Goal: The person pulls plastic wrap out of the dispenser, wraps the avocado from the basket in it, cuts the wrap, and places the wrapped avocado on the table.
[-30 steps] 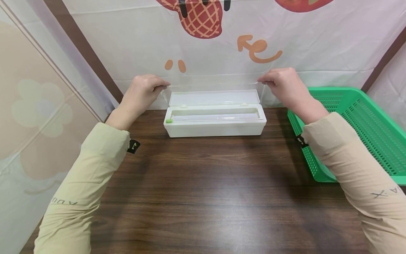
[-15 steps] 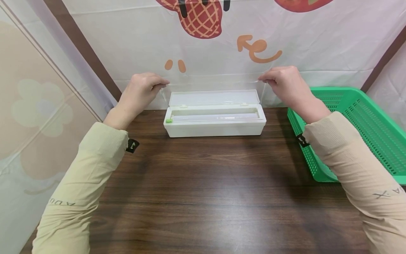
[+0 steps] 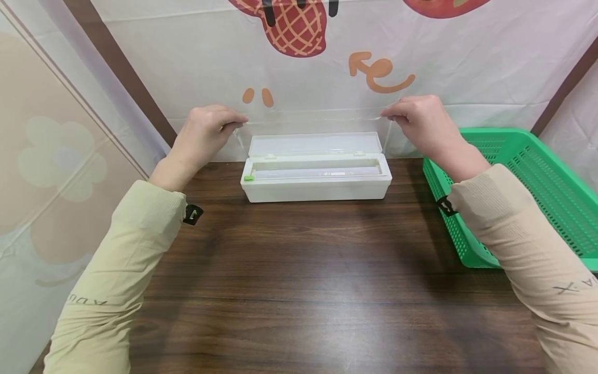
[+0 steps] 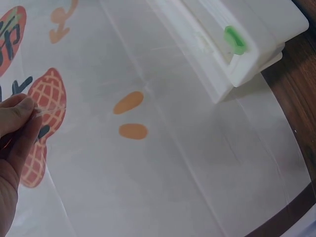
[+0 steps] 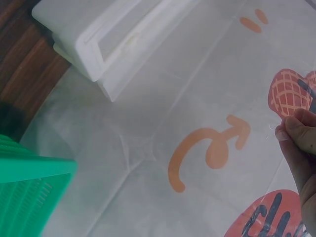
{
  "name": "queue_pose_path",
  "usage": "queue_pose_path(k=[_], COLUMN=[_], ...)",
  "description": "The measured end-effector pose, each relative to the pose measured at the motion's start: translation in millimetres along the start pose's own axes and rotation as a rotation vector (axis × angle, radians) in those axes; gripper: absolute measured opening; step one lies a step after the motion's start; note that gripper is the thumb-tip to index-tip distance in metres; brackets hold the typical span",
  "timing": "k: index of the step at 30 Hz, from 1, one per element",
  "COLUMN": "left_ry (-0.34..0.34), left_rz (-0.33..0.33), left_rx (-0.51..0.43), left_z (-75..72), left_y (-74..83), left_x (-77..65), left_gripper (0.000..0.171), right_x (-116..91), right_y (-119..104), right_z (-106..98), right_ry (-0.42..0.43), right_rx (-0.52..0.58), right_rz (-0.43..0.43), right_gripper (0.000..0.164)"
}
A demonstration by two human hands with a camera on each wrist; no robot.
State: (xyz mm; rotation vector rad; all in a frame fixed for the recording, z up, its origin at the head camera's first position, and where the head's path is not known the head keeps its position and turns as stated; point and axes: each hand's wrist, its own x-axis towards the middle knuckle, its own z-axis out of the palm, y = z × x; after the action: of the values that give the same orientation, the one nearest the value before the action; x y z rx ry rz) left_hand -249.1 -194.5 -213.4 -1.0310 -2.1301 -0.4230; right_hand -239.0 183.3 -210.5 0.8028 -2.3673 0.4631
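A sheet of clear cling film (image 3: 313, 123) stretches between my two hands, above and behind a white cling film dispenser (image 3: 317, 191). My left hand (image 3: 205, 129) pinches its left corner between thumb and fingertips; the left wrist view shows creased film at those fingertips (image 4: 30, 104). On the other side my right hand (image 3: 418, 123) pinches the right corner the same way. The dispenser's lid (image 3: 315, 144) stands raised at the back. Inside lies a pale roll (image 3: 322, 172), and a green slider (image 3: 249, 178) sits at the left end of the front edge.
A green plastic basket (image 3: 496, 136) stands at the right, partly behind my right forearm. The dispenser rests at the back of a dark wooden table (image 3: 299, 270), close to a white printed curtain (image 3: 187, 62).
Both hands have risen slightly, still pinching the film. The left hand has drifted a little to the left. The dispenser and basket stay put.
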Motion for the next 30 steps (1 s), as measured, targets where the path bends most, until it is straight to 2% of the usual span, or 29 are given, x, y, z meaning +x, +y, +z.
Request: queue_pose_path(k=[30], left_ry=[0.029], left_rz=[0.016], left_rx=[0.007], left_z=[-6.6], left_y=[0.8], left_x=[4.5], left_gripper=[0.010], right_x=[0.8], right_y=[-3.9], right_z=[-6.9], right_ry=[0.072], right_rx=[0.019], right_rz=[-0.049], right_gripper=[0.016])
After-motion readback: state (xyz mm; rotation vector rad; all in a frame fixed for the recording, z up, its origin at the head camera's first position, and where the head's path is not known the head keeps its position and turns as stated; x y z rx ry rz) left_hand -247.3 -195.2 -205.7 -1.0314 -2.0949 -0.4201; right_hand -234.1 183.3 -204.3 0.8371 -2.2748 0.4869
